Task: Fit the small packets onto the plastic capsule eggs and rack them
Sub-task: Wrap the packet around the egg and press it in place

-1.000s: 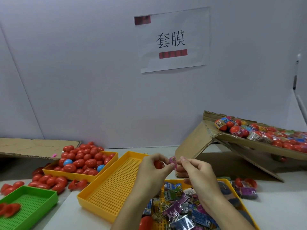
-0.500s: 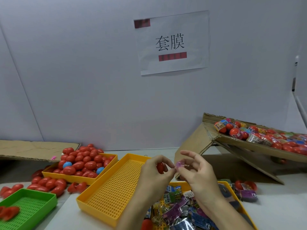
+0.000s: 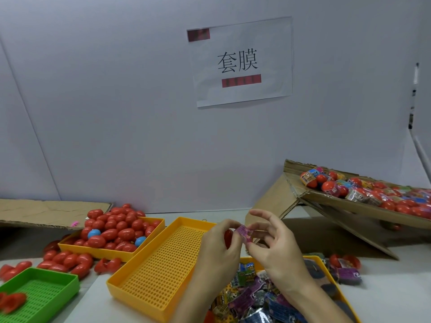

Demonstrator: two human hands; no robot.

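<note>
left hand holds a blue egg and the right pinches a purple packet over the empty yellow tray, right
Not quite: in the head view the egg in the left hand is red, not blue. The rest stands: the right hand pinches a purple packet, near the empty yellow tray.

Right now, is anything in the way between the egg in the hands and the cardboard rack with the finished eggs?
Nothing visible blocks it. The red egg and purple packet are held up, and open air lies rightward to the cardboard rack.
</note>
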